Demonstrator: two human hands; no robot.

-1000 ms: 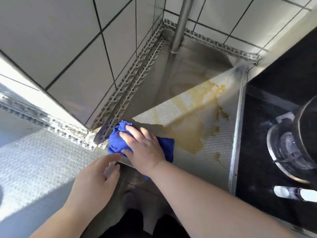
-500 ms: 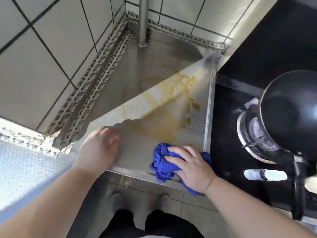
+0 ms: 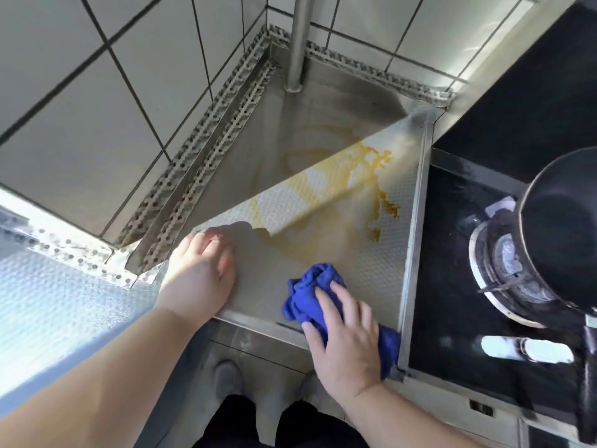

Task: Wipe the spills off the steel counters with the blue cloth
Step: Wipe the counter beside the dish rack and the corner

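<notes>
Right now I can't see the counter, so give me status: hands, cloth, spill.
Right hand pressing blue cloth at counter's front edge. Left hand flat on steel counter. Yellow-brown spill unwiped, just beyond cloth. Nothing blocking.

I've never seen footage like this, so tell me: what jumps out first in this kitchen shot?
A yellow-brown spill spreads across the middle of the steel counter, streaking toward its right edge. Near the front edge, the right hand presses a bunched blue cloth, while the left hand rests flat on the counter to its left. At the far right, a dark pot sits on a gas burner.
</notes>
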